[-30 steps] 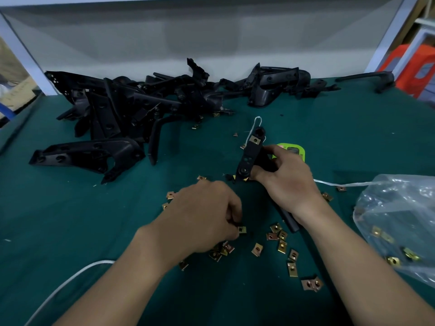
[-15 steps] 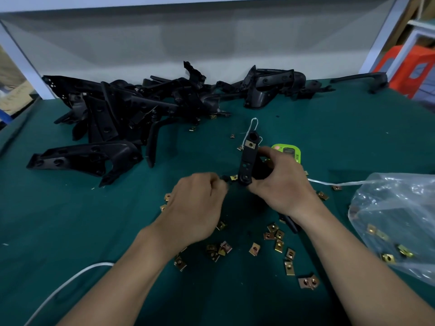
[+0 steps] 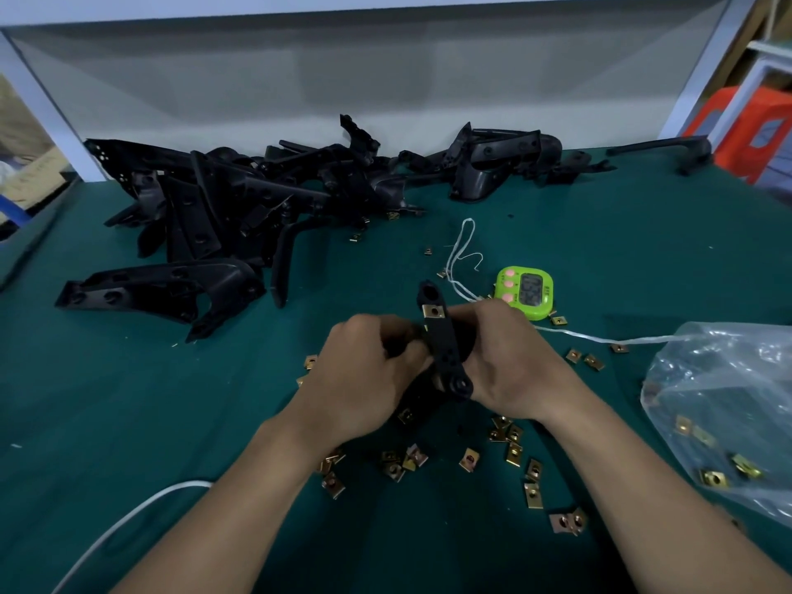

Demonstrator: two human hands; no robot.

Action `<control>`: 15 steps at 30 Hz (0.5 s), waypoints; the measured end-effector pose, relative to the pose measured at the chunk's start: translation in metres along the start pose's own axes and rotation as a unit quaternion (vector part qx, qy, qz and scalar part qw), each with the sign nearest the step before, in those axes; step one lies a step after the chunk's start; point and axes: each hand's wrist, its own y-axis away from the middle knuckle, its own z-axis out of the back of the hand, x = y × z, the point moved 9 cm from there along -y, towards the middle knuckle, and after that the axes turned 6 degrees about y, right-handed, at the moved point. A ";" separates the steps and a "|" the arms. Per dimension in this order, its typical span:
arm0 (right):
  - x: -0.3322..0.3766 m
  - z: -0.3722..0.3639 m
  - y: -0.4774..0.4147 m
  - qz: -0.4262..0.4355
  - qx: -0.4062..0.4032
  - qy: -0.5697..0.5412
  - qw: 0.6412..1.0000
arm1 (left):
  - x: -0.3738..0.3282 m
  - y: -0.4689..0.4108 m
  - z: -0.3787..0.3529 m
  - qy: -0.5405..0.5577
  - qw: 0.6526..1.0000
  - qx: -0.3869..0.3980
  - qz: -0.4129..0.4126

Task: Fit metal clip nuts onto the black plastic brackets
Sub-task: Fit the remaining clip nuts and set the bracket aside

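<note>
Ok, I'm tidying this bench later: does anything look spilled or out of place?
Yes: loose clip nuts lie scattered over the green mat, outside the plastic bag at right, which holds a few more. The black brackets sit in a tangled heap behind.

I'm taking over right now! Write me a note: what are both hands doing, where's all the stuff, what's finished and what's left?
Left hand: fingers curled, pinching the left edge of the bracket; whether they hold a clip is hidden.
Right hand: grips the same bracket from the right.
Done: one fitted clip nut sits near the bracket's top end.
Left: its lower holes look bare; the pile of brackets at the back probably still needs clips.
Supplies: loose clip nuts lie below the hands, more in the plastic bag.
</note>
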 end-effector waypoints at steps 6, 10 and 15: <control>0.006 0.012 0.003 0.023 0.002 -0.058 0.998 | 0.007 -0.001 -0.001 0.030 0.999 0.018 0.018; 0.009 0.010 0.002 -0.001 -0.004 -0.133 0.991 | 0.005 0.000 -0.007 0.049 0.998 0.048 0.002; 0.008 0.027 0.003 -0.019 -0.041 -0.145 0.988 | 0.005 -0.003 0.004 0.137 0.991 0.001 -0.012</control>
